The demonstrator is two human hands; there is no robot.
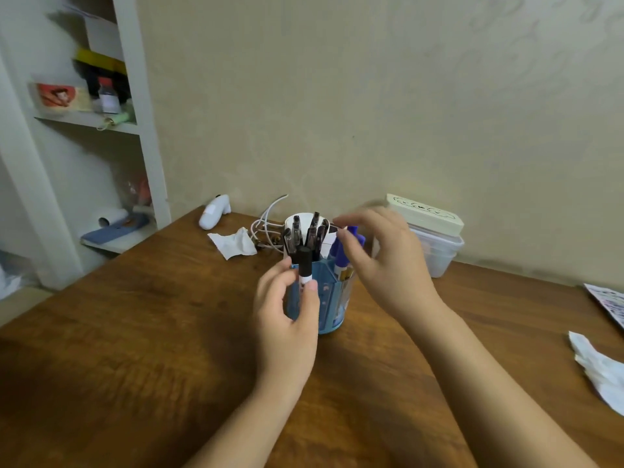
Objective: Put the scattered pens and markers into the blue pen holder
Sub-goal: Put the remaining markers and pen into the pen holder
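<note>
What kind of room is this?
Probably a home study corner or bedroom: a wooden desk against a wall, a blue pen holder full of pens, and a white shelf unit with odds and ends.

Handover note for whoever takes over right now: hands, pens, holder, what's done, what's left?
Left hand: pinching a black-capped marker upright at the near rim of the blue pen holder, not released.
Right hand: open, blurred, empty, beside the blue markers.
Done: black pens and blue markers stand in the holder.
Left: drop this marker in. No loose pens visible on the table.
</note>
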